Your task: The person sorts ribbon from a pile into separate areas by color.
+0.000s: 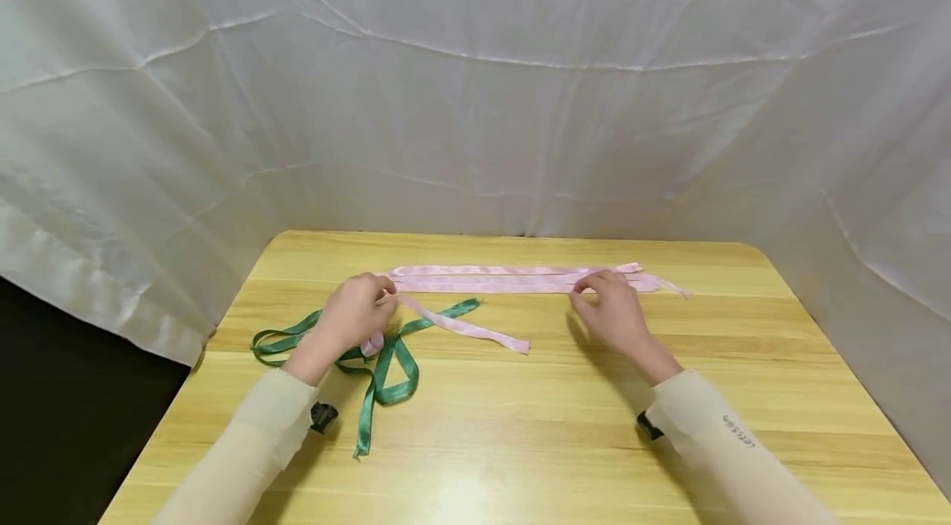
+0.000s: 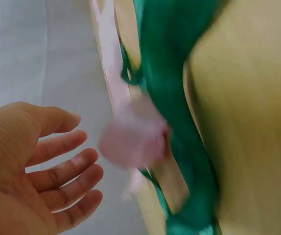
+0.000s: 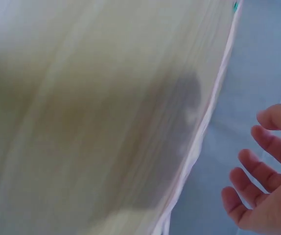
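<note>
Sleeves (image 1: 241,442) over wooden table (image 1: 513,418), drapes (image 1: 475,120) behind.

You worked in booth-like, staged spot: pale cloth (image 1: 520,112) hung behind and at both sides of wood-grain table (image 1: 520,426).

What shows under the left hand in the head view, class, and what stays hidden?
Green ribbon shows on both sides of the left hand, and a pink piece peeks out beside it. Whatever lies directly beneath the hand is covered, so it cannot be told.
</note>
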Demonstrator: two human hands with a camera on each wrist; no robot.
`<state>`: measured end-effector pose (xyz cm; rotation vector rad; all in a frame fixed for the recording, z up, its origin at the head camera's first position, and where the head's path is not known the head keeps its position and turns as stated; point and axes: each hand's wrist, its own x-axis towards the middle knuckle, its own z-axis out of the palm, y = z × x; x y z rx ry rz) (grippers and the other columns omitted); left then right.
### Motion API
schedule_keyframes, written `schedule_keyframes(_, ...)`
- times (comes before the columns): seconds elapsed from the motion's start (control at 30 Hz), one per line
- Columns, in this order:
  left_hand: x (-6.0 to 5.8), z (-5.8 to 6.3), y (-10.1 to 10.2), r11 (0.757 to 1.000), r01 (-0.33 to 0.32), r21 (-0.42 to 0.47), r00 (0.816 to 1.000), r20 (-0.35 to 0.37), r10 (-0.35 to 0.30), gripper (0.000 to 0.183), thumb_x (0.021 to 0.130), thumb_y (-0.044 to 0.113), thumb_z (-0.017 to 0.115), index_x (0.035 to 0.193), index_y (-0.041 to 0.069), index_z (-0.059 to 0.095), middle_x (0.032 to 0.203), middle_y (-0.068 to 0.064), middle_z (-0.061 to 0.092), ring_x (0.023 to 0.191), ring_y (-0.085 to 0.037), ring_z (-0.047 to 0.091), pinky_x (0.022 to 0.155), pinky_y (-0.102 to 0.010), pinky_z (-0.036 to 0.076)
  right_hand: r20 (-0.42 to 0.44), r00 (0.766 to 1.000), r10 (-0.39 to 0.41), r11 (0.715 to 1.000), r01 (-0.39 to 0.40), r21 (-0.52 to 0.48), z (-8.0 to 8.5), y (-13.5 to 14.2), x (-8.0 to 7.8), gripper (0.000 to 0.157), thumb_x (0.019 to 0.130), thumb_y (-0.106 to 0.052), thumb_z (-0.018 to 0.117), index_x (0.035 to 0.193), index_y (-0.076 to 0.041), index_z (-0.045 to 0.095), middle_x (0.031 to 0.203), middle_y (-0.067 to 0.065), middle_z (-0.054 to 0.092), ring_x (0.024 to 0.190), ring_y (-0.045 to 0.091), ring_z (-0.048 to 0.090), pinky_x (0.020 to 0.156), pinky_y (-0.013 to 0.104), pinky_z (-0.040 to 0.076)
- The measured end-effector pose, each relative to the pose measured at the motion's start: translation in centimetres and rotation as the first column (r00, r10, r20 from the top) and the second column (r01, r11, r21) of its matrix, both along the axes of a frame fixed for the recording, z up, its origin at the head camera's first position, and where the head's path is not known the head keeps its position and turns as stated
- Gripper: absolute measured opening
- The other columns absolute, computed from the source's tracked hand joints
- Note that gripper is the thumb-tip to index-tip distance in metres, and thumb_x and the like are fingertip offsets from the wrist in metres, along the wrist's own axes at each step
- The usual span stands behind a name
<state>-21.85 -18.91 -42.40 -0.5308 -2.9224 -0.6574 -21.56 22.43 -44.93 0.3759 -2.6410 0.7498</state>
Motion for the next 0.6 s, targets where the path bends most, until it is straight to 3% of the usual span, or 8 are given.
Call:
schedule_keyframes(0.07, 0.3, -0.1, 1.2, 0.997, 0.065, -0.035, 0.996, -0.062, -0.067, 0.022, 0.097, 0.015, 0.075, 0.113, 0.000, 0.077, 0.110, -0.019, 0.076, 0.097, -0.033, 0.072, 0.088, -0.052, 0.059, -0.015, 0.999, 0.048, 0.999, -0.048, 0.000, 0.1, -1.3, 0.1, 0.007, 0.092, -0.009, 0.076, 0.092, -0.003, 0.074, 0.104, 0.019, 0.075, 0.107, 0.043, 0.065, 0.099, 0.059, 0.049)
schedule_keyframes(0.17, 0.3, -0.6, 3.1, 0.982, 0.153, -0.108, 0.974, -0.154, -0.168, 0.024, 0.094, 0.014, 0.079, 0.113, 0.000, 0.078, 0.108, -0.016, 0.077, 0.094, -0.031, 0.072, 0.086, -0.049, 0.060, -0.008, 0.995, 0.098, 0.995, -0.098, 0.004, 0.2, -3.4, 0.2, 0.007, 0.091, -0.010, 0.078, 0.092, -0.004, 0.075, 0.104, 0.016, 0.076, 0.105, 0.041, 0.066, 0.099, 0.057, 0.052)
schedule_keyframes(0.3, 0.2, -1.3, 4.9, 0.955, 0.232, -0.183, 0.949, -0.172, -0.263, 0.024, 0.095, 0.015, 0.079, 0.116, 0.003, 0.078, 0.104, -0.012, 0.076, 0.091, -0.030, 0.070, 0.079, -0.046, 0.059, 0.056, 0.986, 0.156, 0.988, -0.156, 0.003, 0.2, -6.3, 0.5, 0.011, 0.093, -0.014, 0.078, 0.098, -0.005, 0.077, 0.108, 0.013, 0.076, 0.107, 0.036, 0.066, 0.096, 0.052, 0.054)
schedule_keyframes(0.6, -0.2, -1.9, 7.5, 0.929, 0.267, -0.257, 0.942, -0.132, -0.308, 0.020, 0.097, 0.020, 0.077, 0.113, 0.008, 0.079, 0.102, -0.008, 0.073, 0.094, -0.030, 0.068, 0.077, -0.044, 0.053, 0.163, 0.952, 0.261, 0.965, -0.263, -0.007, -0.4, -11.0, 0.4, 0.020, 0.095, -0.015, 0.076, 0.109, -0.001, 0.078, 0.111, 0.013, 0.076, 0.103, 0.031, 0.065, 0.090, 0.046, 0.055)
